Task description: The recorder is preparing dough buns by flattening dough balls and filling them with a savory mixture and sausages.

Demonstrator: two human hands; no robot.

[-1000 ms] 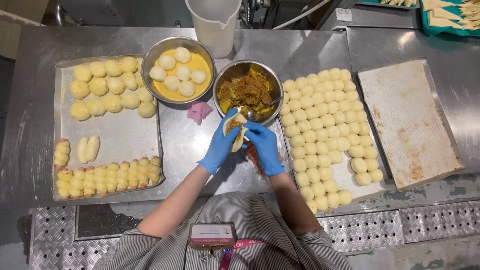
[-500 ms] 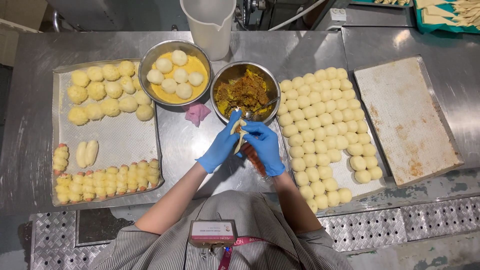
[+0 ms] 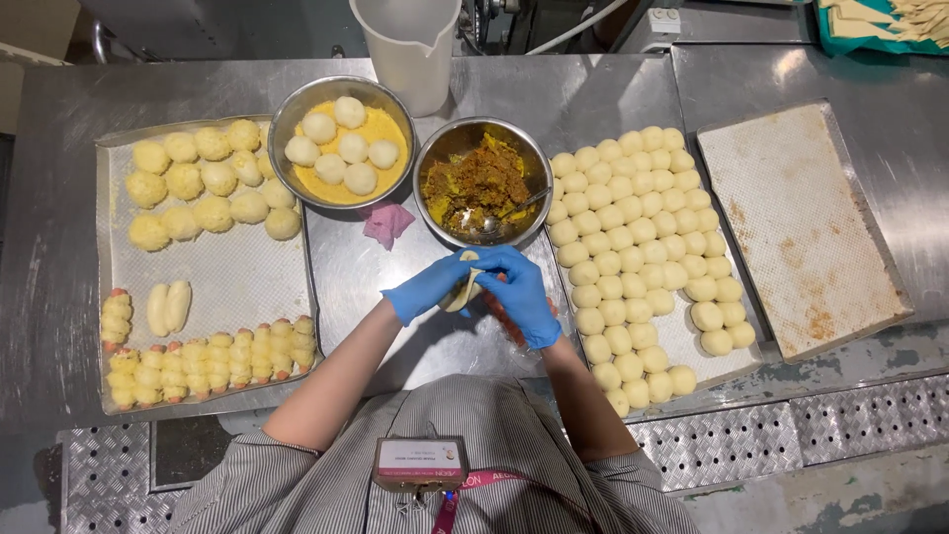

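On the left of the steel table [image 3: 59, 198] lies a flat metal tray [image 3: 237, 277] with thirteen round crumbed balls [image 3: 198, 183] at the top, two smooth pale rolls [image 3: 168, 307], and a row of small sausage rolls [image 3: 208, 361] along the bottom edge. Next comes a round steel bowl [image 3: 341, 143] of yellow crumbs with five smooth white dough balls inside, and a crumpled pink tissue [image 3: 388, 223] below it. A white plastic jug [image 3: 405, 44] stands behind. The second steel bowl [image 3: 482, 183] holds a coarse brown-yellow filling and a spoon. Just below it, the left hand [image 3: 430, 287] and the right hand [image 3: 519, 292], both in blue gloves, meet around one soft piece of dough [image 3: 465, 287]; the fingers are curled narrowly and pinch it from both sides. To the right, a tray carries many dough balls [image 3: 633, 247] in close rows; I cannot count them exactly. Last is a bare perforated tray [image 3: 796, 222] with crumbs.
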